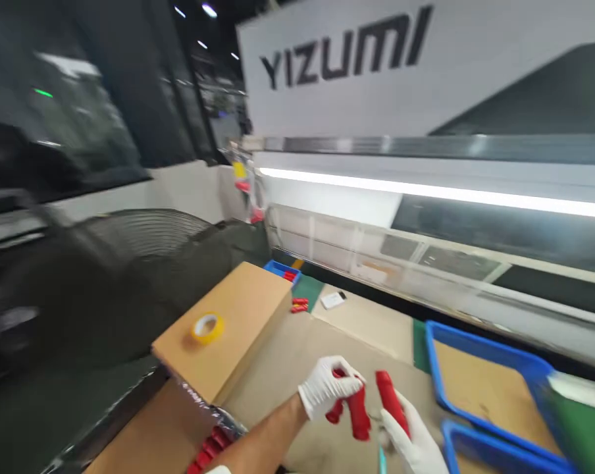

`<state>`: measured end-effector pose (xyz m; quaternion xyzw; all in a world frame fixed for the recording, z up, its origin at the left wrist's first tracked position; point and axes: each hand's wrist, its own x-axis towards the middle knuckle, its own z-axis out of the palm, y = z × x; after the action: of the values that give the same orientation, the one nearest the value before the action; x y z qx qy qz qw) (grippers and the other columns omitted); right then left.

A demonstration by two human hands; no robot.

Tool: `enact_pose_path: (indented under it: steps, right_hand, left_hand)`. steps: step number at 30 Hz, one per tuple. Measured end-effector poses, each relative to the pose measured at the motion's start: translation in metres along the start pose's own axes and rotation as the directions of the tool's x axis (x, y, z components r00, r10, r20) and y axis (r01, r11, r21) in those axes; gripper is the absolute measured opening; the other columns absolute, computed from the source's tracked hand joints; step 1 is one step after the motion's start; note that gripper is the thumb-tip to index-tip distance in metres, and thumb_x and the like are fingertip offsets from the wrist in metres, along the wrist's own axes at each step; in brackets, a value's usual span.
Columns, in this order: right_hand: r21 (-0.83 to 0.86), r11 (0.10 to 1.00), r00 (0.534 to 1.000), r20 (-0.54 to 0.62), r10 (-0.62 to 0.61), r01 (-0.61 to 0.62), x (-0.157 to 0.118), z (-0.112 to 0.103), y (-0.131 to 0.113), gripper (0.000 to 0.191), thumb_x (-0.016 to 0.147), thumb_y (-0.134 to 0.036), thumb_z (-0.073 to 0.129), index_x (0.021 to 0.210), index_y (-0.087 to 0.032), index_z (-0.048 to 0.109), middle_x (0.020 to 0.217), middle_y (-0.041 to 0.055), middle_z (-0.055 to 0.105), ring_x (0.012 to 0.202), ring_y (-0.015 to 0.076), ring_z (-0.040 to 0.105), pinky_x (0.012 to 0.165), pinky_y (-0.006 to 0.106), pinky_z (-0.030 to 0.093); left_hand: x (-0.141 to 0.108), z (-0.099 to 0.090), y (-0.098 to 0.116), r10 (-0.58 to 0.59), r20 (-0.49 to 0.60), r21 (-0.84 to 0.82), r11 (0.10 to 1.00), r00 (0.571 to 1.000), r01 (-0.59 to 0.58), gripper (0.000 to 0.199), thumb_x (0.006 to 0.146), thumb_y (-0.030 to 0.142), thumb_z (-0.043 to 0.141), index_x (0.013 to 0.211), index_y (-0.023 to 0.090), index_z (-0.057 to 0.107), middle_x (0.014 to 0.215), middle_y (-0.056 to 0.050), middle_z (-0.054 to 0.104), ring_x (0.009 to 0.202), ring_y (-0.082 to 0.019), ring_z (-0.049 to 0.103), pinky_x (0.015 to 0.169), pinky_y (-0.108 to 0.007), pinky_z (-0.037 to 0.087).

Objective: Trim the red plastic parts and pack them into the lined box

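Note:
My left hand (322,387), in a white glove, is closed on two short red plastic tubes (359,416) that hang side by side beneath its fingers. To the right, my right hand (414,442), also gloved, grips another red tube (391,399), which tilts up and left out of the fingers. A thin teal-coloured piece (382,459) shows below and beside the right hand; what it is and whether that hand holds it, I cannot tell. Both hands are above the brown work surface (297,349), a little apart.
A cardboard box (248,296) at left carries a roll of yellow tape (207,328). Below it lie several red pieces (209,450). Blue trays (495,355) stand at right, with a small blue bin (278,266) at the back. A white card-like object (333,300) lies near the machine.

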<state>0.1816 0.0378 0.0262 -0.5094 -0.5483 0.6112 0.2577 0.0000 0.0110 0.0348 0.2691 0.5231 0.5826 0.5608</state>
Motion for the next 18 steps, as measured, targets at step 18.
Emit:
enact_pose_path:
  steps: [18]
  right_hand:
    - [0.207,0.978,0.998,-0.048,0.045,-0.035,-0.048,-0.009,-0.014,0.078,0.07,-0.065,0.07,0.127,-0.017,0.051,0.084,0.0046,0.067,0.056,0.0122,0.048,0.052,0.027,0.039]
  left_hand:
    - [-0.011,0.038,0.019,-0.302,0.201,-0.012,0.95,0.932,0.311,0.055,0.048,0.04,0.087,0.089,0.009,0.069,0.078,-0.006,0.067,0.066,-0.014,0.056,0.068,-0.031,0.046]
